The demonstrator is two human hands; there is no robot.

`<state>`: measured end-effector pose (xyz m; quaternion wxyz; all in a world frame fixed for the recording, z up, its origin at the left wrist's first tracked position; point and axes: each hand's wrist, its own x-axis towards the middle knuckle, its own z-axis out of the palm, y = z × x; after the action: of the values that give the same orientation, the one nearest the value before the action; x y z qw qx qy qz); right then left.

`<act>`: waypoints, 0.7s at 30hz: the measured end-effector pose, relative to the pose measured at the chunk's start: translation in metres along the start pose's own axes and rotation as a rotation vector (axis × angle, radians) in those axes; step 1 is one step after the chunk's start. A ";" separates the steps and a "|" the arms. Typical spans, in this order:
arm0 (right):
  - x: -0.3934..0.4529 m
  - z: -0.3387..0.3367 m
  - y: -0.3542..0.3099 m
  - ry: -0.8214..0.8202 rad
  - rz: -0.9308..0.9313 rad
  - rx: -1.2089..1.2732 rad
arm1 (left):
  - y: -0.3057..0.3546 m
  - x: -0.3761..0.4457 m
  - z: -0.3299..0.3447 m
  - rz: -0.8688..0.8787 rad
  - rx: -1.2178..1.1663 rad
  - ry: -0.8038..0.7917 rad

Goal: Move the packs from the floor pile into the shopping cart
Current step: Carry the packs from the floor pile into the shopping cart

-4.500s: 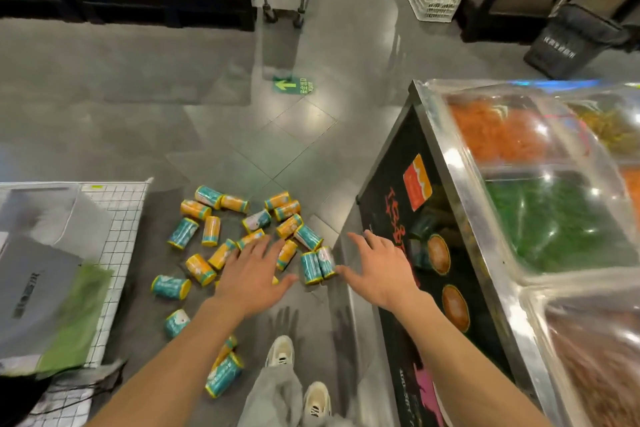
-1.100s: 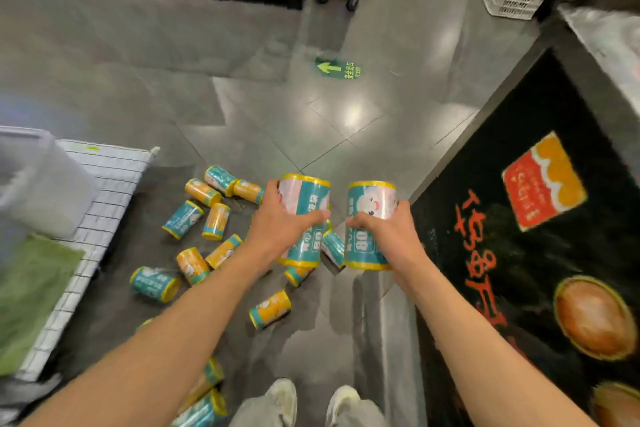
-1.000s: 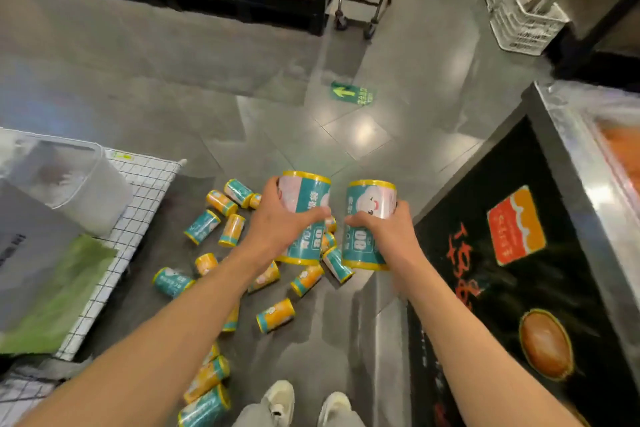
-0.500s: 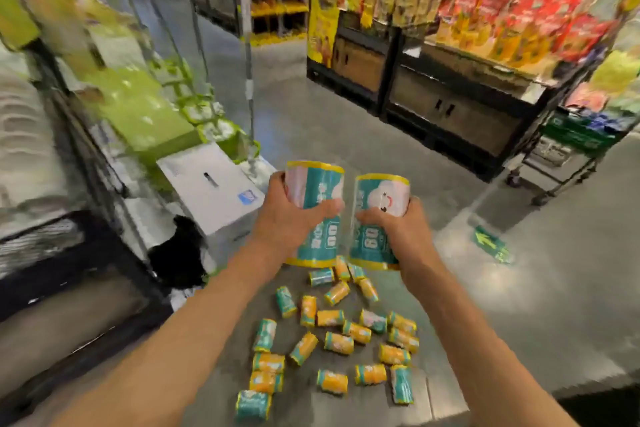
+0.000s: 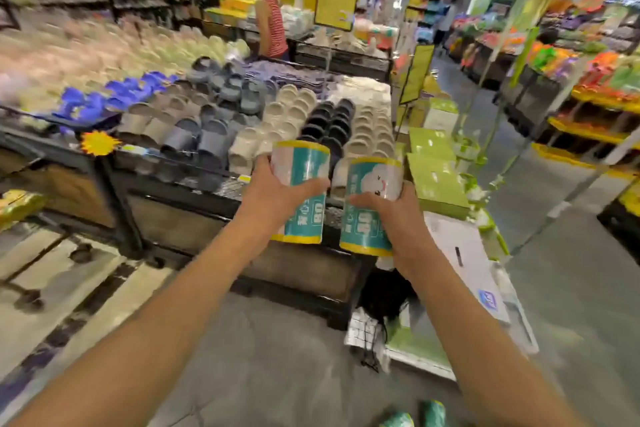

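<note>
I hold two teal packs with yellow rims upright in front of me at chest height. My left hand (image 5: 273, 192) grips the left pack (image 5: 302, 184) round its middle. My right hand (image 5: 388, 215) grips the right pack (image 5: 372, 198), which has a white cartoon face on it. The two packs stand side by side, a small gap between them. Only two packs of the floor pile (image 5: 412, 416) show at the bottom edge. No shopping cart is in view.
A low display table of slippers (image 5: 263, 114) stands straight ahead. To its right are green boxes (image 5: 436, 177), a white box (image 5: 464, 263) and a black bag (image 5: 384, 295) on the floor. A person in a striped top (image 5: 272, 24) stands behind the table. An aisle runs on the right.
I picked up one pack in each hand from the floor pile, then turned left with them. The pile has dropped out of view and the slipper table has come in front.
</note>
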<state>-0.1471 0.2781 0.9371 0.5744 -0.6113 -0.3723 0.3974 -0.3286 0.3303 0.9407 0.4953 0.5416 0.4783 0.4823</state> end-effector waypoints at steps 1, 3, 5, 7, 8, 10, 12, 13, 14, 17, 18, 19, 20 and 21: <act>0.006 0.037 -0.002 -0.060 0.001 -0.011 | 0.000 0.006 -0.034 0.000 -0.009 0.055; 0.016 0.111 -0.004 -0.175 0.006 -0.021 | -0.004 0.017 -0.102 -0.003 -0.019 0.168; 0.021 0.179 -0.006 -0.279 0.012 -0.007 | -0.007 0.024 -0.164 -0.012 -0.005 0.285; 0.026 0.241 -0.007 -0.377 0.020 0.015 | -0.011 0.030 -0.220 -0.021 0.003 0.398; 0.028 0.269 -0.008 -0.421 0.027 0.015 | -0.013 0.032 -0.244 -0.030 0.009 0.451; 0.033 0.324 -0.007 -0.509 0.030 0.001 | -0.017 0.037 -0.289 -0.056 0.019 0.550; 0.039 0.374 -0.006 -0.590 0.027 -0.011 | -0.024 0.045 -0.329 -0.078 0.008 0.631; 0.043 0.398 -0.005 -0.627 0.026 -0.014 | -0.028 0.050 -0.347 -0.081 0.004 0.667; 0.048 0.422 -0.002 -0.665 0.026 -0.014 | -0.032 0.056 -0.364 -0.085 -0.001 0.703; 0.069 0.492 0.005 -0.772 0.032 -0.031 | -0.043 0.079 -0.409 -0.097 0.003 0.801; 0.077 0.515 0.006 -0.797 0.033 -0.037 | -0.046 0.090 -0.422 -0.100 0.010 0.830; 0.086 0.537 0.006 -0.820 0.029 -0.034 | -0.050 0.103 -0.436 -0.101 0.017 0.854; 0.096 0.559 0.007 -0.840 0.023 -0.029 | -0.052 0.117 -0.450 -0.102 0.020 0.873; 0.106 0.581 0.007 -0.860 0.020 -0.027 | -0.054 0.131 -0.463 -0.106 0.026 0.894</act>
<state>-0.6343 0.6105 0.9098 0.3553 -0.4010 -0.5769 0.6166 -0.7816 0.4984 0.9138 0.2574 0.2609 0.6785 0.6367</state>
